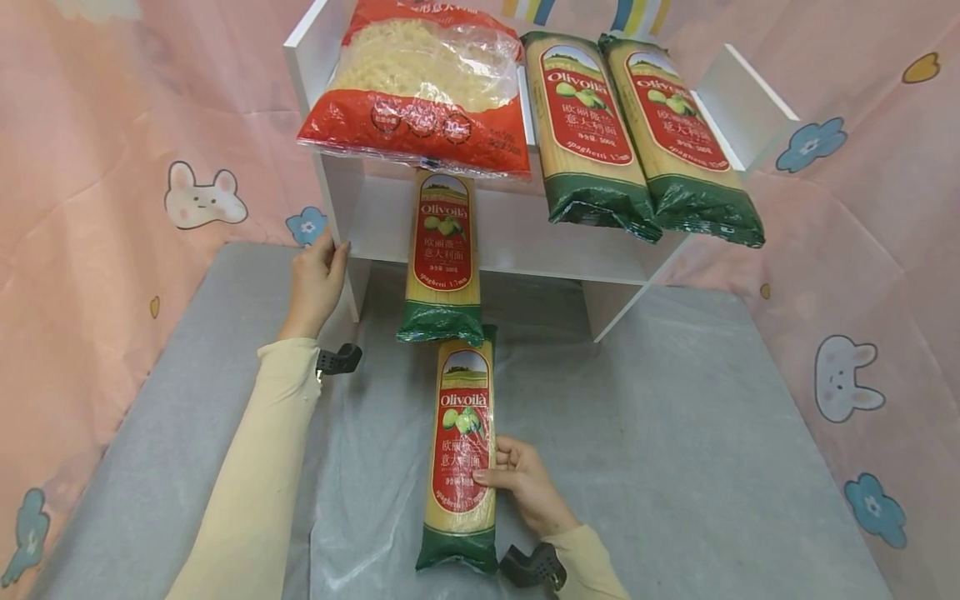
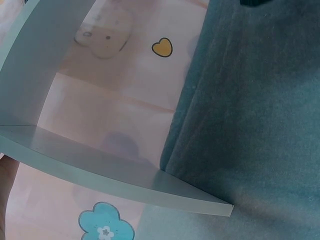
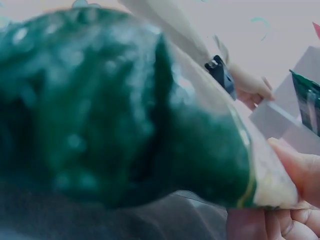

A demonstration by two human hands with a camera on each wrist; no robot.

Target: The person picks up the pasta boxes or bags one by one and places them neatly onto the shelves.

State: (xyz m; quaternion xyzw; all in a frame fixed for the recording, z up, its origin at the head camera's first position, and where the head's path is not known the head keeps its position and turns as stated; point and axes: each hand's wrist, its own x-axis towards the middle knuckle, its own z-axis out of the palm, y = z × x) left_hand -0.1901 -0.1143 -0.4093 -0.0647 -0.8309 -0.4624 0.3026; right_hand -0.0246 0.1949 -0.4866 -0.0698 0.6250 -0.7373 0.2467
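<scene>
In the head view my right hand (image 1: 528, 483) grips a spaghetti packet (image 1: 462, 433) by its right side, thumb on the front of the wrapper. The packet's green end (image 3: 100, 110) fills much of the right wrist view, with my thumb (image 3: 295, 165) and fingertips pinching the edge beyond it. My left hand (image 1: 317, 279) holds the left side panel of the white shelf (image 1: 555, 237), at the height of its middle board. Another spaghetti packet (image 1: 444, 250) lies on that board, its green end jutting over the front edge and overlapping the top of the held one.
On the shelf's top lie a red bag of pasta (image 1: 420, 92) at the left and two more spaghetti packets, one (image 1: 588, 125) beside the other (image 1: 678, 133), all jutting forward. A grey cloth (image 1: 675, 467) covers the table; a pink printed curtain (image 1: 862, 250) hangs around it.
</scene>
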